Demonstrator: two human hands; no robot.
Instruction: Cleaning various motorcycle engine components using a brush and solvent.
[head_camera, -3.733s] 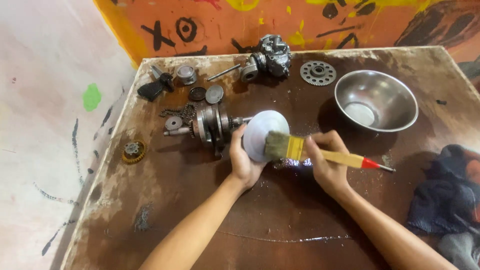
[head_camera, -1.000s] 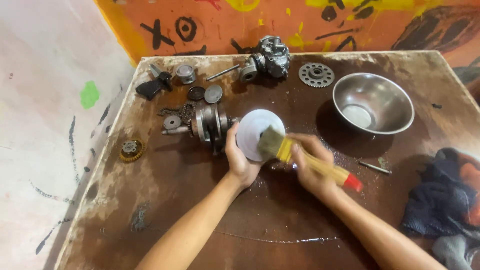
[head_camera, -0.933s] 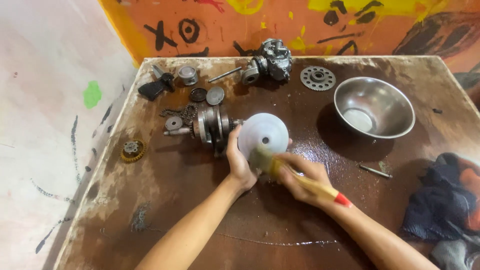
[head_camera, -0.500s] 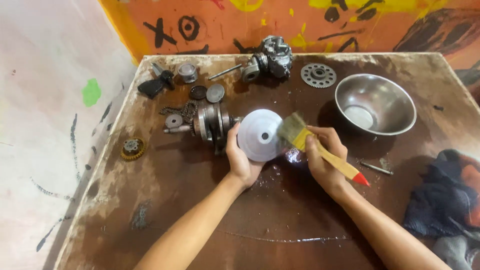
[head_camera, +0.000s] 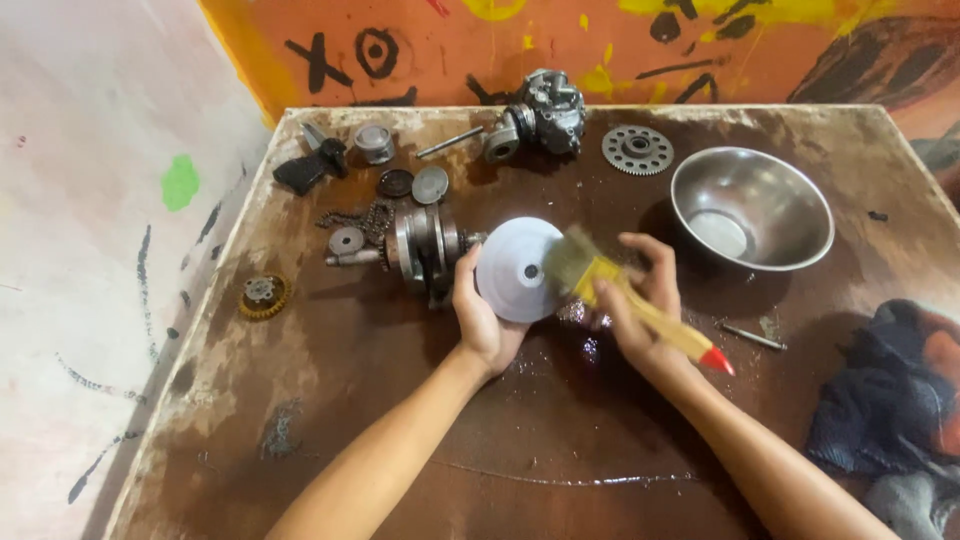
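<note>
Nearest, two bare forearms reach up over a wet, stained brown tabletop (head_camera: 420, 480), and a dark blue rag (head_camera: 880, 400) lies crumpled at its right edge. Just beyond, the left hand (head_camera: 485, 315) cups a pale grey metal disc (head_camera: 520, 270) from below, thumb along its left rim, fingers closed under it. That disc stands on edge near the tabletop's middle; it is round and smooth, with a small dark hole at its centre, and it sits on the end of a crankshaft assembly (head_camera: 425, 245) lying on its side. The right hand (head_camera: 640, 310) has its fingers wrapped tight around a paintbrush (head_camera: 630, 300) with a yellow handle and red tip; the bristles touch the disc's right edge. A thin metal pin (head_camera: 752, 337) lies right of that hand. Farther off, a steel bowl (head_camera: 790, 185) stands upright, holding only a little clear liquid at its bottom. Beyond are a toothed sprocket (head_camera: 637, 150), a carburettor (head_camera: 545, 110), a piston (head_camera: 374, 142), and a brass gear (head_camera: 263, 295) at the left.
</note>
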